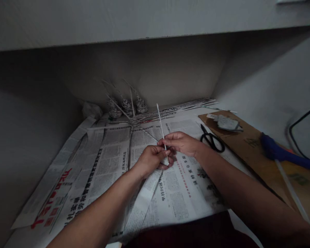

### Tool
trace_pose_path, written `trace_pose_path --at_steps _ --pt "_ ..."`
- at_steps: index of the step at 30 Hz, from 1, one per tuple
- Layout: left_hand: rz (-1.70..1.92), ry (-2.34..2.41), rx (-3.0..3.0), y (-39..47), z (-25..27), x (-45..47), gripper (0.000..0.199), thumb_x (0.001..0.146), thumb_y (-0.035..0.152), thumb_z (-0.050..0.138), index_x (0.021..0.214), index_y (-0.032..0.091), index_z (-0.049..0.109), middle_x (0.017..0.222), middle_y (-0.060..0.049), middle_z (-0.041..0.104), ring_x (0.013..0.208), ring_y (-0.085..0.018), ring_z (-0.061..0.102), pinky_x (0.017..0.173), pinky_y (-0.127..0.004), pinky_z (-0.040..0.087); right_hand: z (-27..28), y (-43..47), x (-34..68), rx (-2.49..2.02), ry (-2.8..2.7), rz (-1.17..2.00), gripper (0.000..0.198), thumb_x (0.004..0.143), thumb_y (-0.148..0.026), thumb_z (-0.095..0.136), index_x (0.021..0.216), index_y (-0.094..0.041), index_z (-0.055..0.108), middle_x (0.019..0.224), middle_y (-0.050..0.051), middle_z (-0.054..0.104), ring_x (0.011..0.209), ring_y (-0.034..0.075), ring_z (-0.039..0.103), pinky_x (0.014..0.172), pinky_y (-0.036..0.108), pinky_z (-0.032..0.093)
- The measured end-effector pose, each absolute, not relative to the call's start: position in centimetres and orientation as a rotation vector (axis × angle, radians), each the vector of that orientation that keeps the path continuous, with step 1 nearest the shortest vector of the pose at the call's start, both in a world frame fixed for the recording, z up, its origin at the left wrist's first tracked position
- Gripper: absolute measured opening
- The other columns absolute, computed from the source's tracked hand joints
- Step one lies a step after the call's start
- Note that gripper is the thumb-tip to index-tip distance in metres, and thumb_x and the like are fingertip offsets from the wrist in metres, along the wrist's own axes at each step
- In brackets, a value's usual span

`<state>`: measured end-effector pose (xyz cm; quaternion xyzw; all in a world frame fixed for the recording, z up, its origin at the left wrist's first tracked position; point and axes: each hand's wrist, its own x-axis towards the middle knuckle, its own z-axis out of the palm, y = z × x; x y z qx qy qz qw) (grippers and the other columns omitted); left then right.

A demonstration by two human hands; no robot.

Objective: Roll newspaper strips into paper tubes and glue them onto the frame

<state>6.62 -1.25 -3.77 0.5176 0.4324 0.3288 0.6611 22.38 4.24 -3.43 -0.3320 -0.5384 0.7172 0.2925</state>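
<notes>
The thin white paper stick (161, 125) stands up from between my hands, its long axis running away from me, the far tip leaning slightly left. My left hand (151, 159) is nearer its lower end, seemingly pinching it between thumb and curled fingers. My right hand (180, 142) comes in from the right, just above, fingers closed on the stick across its length. Newspaper (181, 201) spreads beneath; beyond the tip lies a bundle of sticks (181, 108), with black scissors (209, 136) to the right.
</notes>
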Motion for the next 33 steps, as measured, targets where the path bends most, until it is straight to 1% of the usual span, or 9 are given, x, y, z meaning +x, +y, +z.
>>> trace_pose_path --at_steps 2,5,10,15,19,24,27,29,33 --pt "0.739 0.990 1.174 -1.26 -3.77 6.61 0.037 0.075 0.046 0.063 0.082 0.010 0.068 0.079 -0.011 0.068 0.070 -0.016 0.064 0.059 -0.025 0.052 -3.55 4.28 22.34 -0.888 -1.436 1.906 0.031 0.069 -0.040 0.074 0.081 -0.013 0.063 0.055 -0.001 0.060 0.039 0.009 0.051 0.037 0.020 0.037" --pt "0.724 1.014 1.183 -1.16 -3.89 6.60 0.036 0.075 0.045 0.064 0.083 0.010 0.068 0.080 -0.011 0.068 0.068 -0.015 0.063 0.059 -0.025 0.052 -3.56 4.34 22.26 -0.950 -1.334 1.817 0.033 0.066 -0.039 0.077 0.067 -0.015 0.054 0.052 -0.003 0.057 0.039 0.008 0.050 0.036 0.019 0.036" --pt "0.743 1.010 1.179 -1.07 -4.04 6.62 0.033 0.077 0.043 0.062 0.086 0.011 0.068 0.079 -0.009 0.068 0.069 -0.014 0.063 0.059 -0.025 0.052 -3.50 4.34 22.36 -0.874 -1.436 1.922 0.033 0.068 -0.040 0.074 0.078 -0.013 0.059 0.056 -0.001 0.060 0.041 0.010 0.055 0.038 0.020 0.039" --pt "0.727 1.018 1.185 -1.15 -3.87 6.69 0.031 0.078 0.040 0.062 0.086 0.010 0.068 0.078 -0.009 0.068 0.068 -0.014 0.063 0.059 -0.025 0.053 -3.67 4.40 22.40 -0.948 -1.406 1.810 0.033 0.066 -0.040 0.076 0.068 -0.015 0.054 0.051 -0.003 0.057 0.039 0.008 0.050 0.037 0.019 0.037" --pt "0.750 1.020 1.176 -1.12 -3.79 6.64 0.032 0.078 0.040 0.061 0.087 0.010 0.068 0.077 -0.010 0.068 0.068 -0.014 0.064 0.059 -0.026 0.054 -3.31 4.44 22.54 -0.913 -1.441 1.859 0.032 0.069 -0.041 0.073 0.081 -0.013 0.063 0.062 0.001 0.063 0.048 0.009 0.055 0.043 0.020 0.042" --pt "0.711 1.052 1.215 -1.21 -3.66 6.69 0.030 0.076 0.040 0.063 0.080 0.010 0.067 0.079 -0.010 0.068 0.069 -0.015 0.064 0.058 -0.025 0.053 -2.99 4.40 22.48 -0.948 -1.314 1.764 0.032 0.063 -0.036 0.079 0.066 -0.014 0.056 0.065 0.000 0.062 0.046 0.007 0.052 0.042 0.019 0.040" --pt "0.717 1.047 1.210 -1.22 -3.67 6.73 0.031 0.077 0.040 0.062 0.081 0.010 0.067 0.078 -0.010 0.068 0.069 -0.015 0.064 0.058 -0.026 0.053 -2.96 4.42 22.54 -0.907 -1.350 1.826 0.030 0.066 -0.038 0.076 0.075 -0.013 0.062 0.070 0.002 0.064 0.052 0.008 0.056 0.048 0.020 0.044" --pt "0.722 1.044 1.200 -1.23 -3.69 6.75 0.031 0.077 0.040 0.062 0.082 0.011 0.067 0.079 -0.009 0.068 0.069 -0.015 0.064 0.058 -0.026 0.054 -3.01 4.46 22.57 -0.898 -1.380 1.859 0.032 0.067 -0.038 0.076 0.081 -0.012 0.065 0.071 0.003 0.065 0.053 0.008 0.057 0.048 0.021 0.044" --pt "0.695 1.031 1.215 -1.32 -3.62 6.78 0.031 0.077 0.041 0.062 0.080 0.011 0.067 0.079 -0.009 0.067 0.069 -0.015 0.063 0.058 -0.026 0.053 -3.20 4.55 22.49 -0.945 -1.305 1.769 0.031 0.064 -0.039 0.078 0.067 -0.014 0.060 0.065 0.000 0.062 0.046 0.007 0.053 0.042 0.020 0.040"
